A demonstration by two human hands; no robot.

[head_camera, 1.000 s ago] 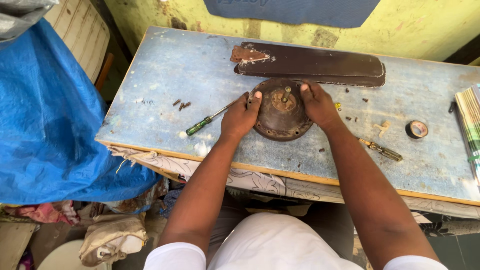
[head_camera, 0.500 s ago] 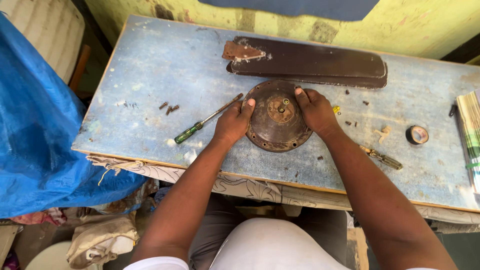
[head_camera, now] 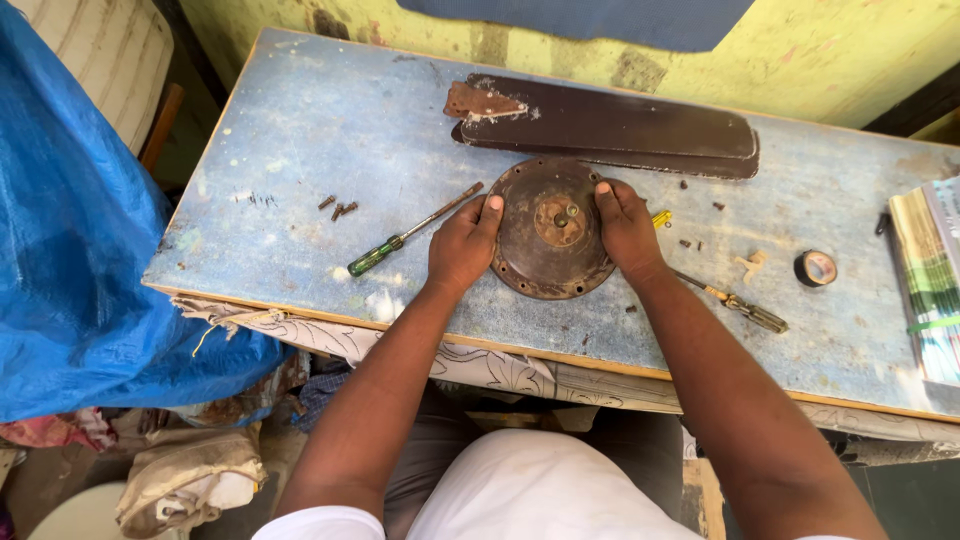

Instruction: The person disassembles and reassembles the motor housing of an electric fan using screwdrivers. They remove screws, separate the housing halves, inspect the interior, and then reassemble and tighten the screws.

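A round, rusty brown metal motor housing (head_camera: 550, 232) with a short shaft at its centre lies flat on the worn blue table (head_camera: 300, 130). My left hand (head_camera: 464, 244) grips its left rim and my right hand (head_camera: 626, 226) grips its right rim. Just beyond it lie dark brown fan blades (head_camera: 610, 125), stacked lengthwise. A green-handled screwdriver (head_camera: 410, 233) rests beside my left hand. A second screwdriver (head_camera: 735, 304) lies under my right wrist.
Loose rusty screws (head_camera: 337, 208) sit left of the green screwdriver; more are scattered right of the housing. A roll of black tape (head_camera: 815, 267) and a stack of papers (head_camera: 928, 280) are at the right end. A blue tarp (head_camera: 80, 250) hangs on the left.
Both hands have stayed on the housing's rim. The view has moved closer and shifted, so the table sits lower and larger in frame.
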